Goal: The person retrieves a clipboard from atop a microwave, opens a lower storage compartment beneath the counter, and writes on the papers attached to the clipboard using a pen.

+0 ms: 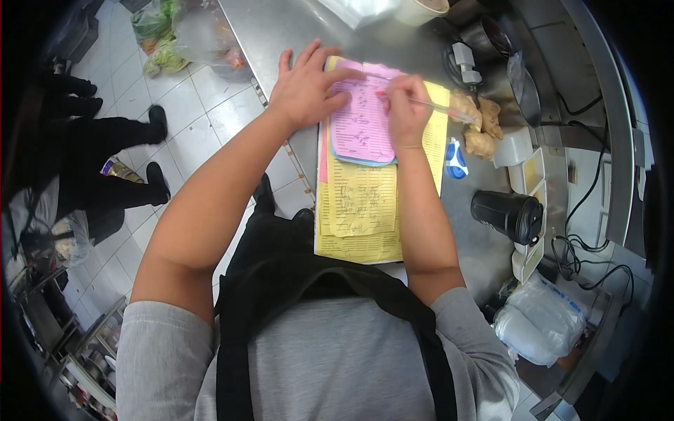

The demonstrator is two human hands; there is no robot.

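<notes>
My left hand (pixel 309 85) lies with its fingers spread on the upper left edge of a pink sheet (pixel 361 130) covered in print and handwriting. In my right hand (pixel 407 112) is a clear pen (pixel 439 107), its tip end over the right part of the pink sheet. Beneath the pink sheet are larger yellow sheets (pixel 425 168), and a small yellow slip (pixel 361 207) with handwriting lies lower down. A blue and white correction tape (pixel 456 160) rests just right of the papers.
Ginger pieces (pixel 481 144), a black lidded cup (pixel 507 216) and white containers (pixel 528 174) stand at the right. Bagged items (pixel 540 316) are at the lower right. Vegetables in bags (pixel 165 35) sit at the upper left. Another person's dark-clothed legs (pixel 105 147) show at the left.
</notes>
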